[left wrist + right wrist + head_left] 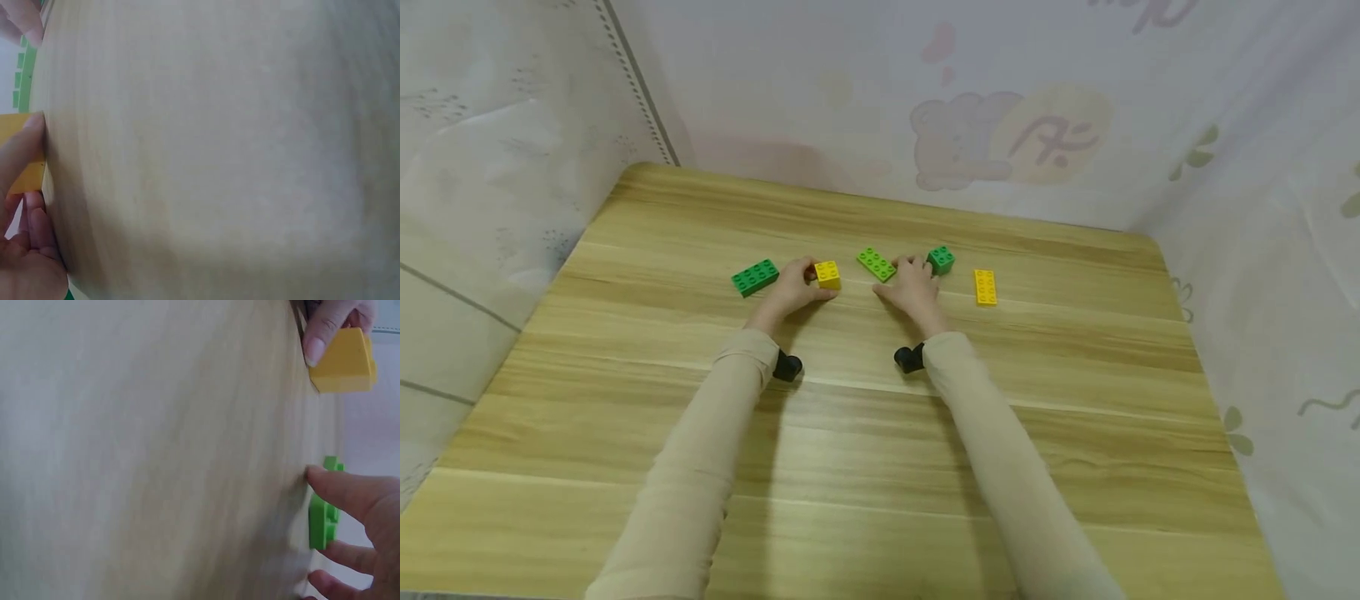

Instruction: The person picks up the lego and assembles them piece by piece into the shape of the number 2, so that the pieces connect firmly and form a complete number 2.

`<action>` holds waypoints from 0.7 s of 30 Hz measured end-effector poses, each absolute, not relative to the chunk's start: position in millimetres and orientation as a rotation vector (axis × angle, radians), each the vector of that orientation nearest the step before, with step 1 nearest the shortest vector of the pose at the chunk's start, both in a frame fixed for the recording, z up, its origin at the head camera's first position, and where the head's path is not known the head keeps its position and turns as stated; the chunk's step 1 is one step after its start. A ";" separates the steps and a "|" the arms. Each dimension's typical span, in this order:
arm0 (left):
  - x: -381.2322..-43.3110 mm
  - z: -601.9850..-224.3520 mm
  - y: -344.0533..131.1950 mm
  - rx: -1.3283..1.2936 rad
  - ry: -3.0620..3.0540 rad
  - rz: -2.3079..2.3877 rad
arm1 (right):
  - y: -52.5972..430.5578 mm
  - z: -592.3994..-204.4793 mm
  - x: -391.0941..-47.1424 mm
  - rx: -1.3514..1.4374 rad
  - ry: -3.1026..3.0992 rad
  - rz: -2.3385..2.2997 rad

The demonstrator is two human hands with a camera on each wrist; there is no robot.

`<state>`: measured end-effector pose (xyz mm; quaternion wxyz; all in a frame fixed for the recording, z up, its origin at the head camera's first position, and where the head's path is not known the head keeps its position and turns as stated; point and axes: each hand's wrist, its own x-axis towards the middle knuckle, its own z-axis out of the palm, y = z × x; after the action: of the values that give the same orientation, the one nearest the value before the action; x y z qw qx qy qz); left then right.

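My left hand (792, 287) holds a yellow two-by-two toy brick (827, 275) between thumb and fingers, studs up, low over the table. In the left wrist view the thumb lies along one side of the yellow brick (14, 128). To the right, my right hand (913, 292) is spread at the near end of a light green two-by-four brick (876, 263). The right wrist view has thumb and fingertips on either side of that light green brick (319, 522), not curled round it. Just beyond the right hand's outer fingers sits a dark green two-by-two brick (941, 260).
A dark green two-by-four brick (756, 277) lies left of the left hand. Farther right lies a flat yellow two-by-four brick (986, 287). Everything rests on a wooden table (850, 517), with patterned hangings (820, 83) behind and at both sides.
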<state>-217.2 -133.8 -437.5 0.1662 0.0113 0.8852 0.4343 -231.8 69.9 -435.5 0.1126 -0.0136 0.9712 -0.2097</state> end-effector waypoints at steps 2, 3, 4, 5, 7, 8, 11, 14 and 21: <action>-216.5 -437.0 -134.0 0.031 2.518 1.253 | 65.1 -435.8 -231.1 0.008 2.871 -0.618; -216.2 -437.0 -134.2 0.032 2.517 1.257 | 63.0 -436.2 -230.7 0.032 2.881 -0.627; -215.8 -437.0 -134.5 0.033 2.517 1.259 | 61.2 -437.2 -230.6 0.052 2.894 -0.632; -215.6 -437.1 -135.0 0.036 2.517 1.262 | 59.4 -437.9 -230.3 0.071 2.905 -0.647; -215.7 -438.3 -134.4 0.038 2.520 1.260 | 58.1 -440.4 -230.0 0.104 2.924 -0.675; -216.0 -439.2 -133.6 0.041 2.521 1.262 | 58.5 -441.8 -229.8 0.113 2.932 -0.686; -216.9 -441.6 -131.9 0.054 2.526 1.262 | 61.1 -446.1 -230.1 0.119 2.942 -0.722; -217.3 -443.1 -131.9 0.056 2.519 1.267 | 66.8 -450.8 -230.1 0.093 2.940 -0.736; -217.3 -442.0 -136.6 0.050 2.514 1.264 | 90.7 -455.1 -222.5 -0.119 2.895 -0.913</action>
<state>-217.3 -136.6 -442.0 0.1630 0.0176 0.8813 0.4432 -222.5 90.7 -455.1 0.0520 -0.0391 0.9517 -0.3002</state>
